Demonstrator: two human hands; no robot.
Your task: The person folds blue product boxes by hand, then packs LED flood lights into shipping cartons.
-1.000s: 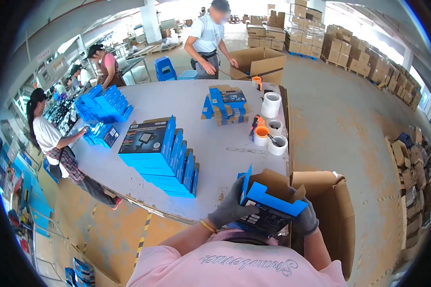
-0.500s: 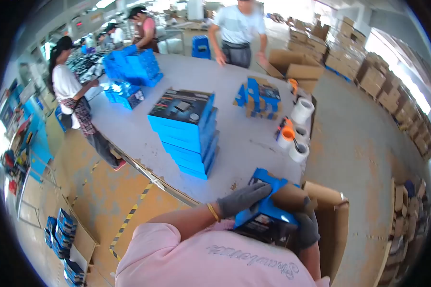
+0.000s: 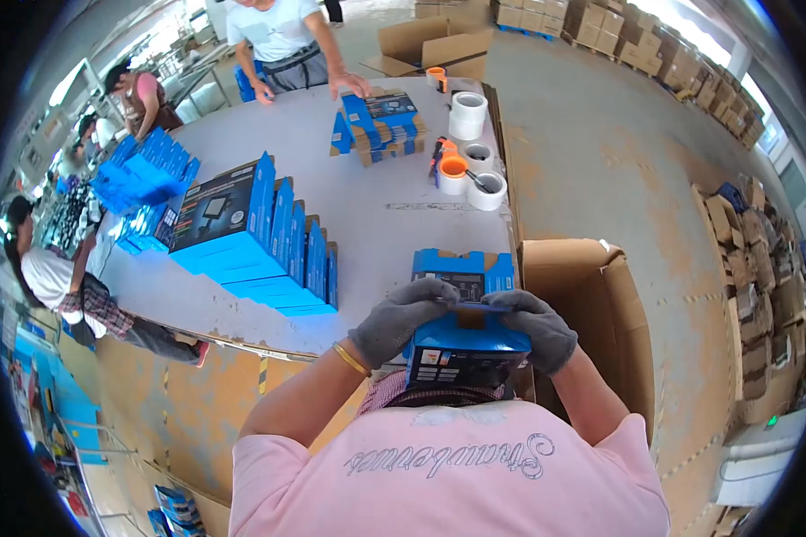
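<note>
A blue and black cardboard box (image 3: 470, 369) stands in front of my chest at the table's near edge, its upper end facing up. My left hand (image 3: 405, 319), in a grey glove, has its fingers curled over the left part of a raised flap. My right hand (image 3: 543, 333), gloved the same, grips the flap's right part and the box's side. Just beyond my fingers rises a printed panel (image 3: 461, 272) in blue and black with brown cardboard edges. The box's inside is hidden from me.
A row of blue boxes (image 3: 269, 246) stands left on the table (image 3: 367, 259). Flattened blue cartons (image 3: 381, 125), tape rolls (image 3: 467, 116) and an orange tape dispenser (image 3: 453, 172) lie farther off. An open brown carton (image 3: 591, 313) is at my right. Across the table, a person (image 3: 282, 45) reaches toward the cartons.
My left hand has moved from the box's side up to its flap, and my right hand has come up too. The box now stands more upright. The view has swung right.
</note>
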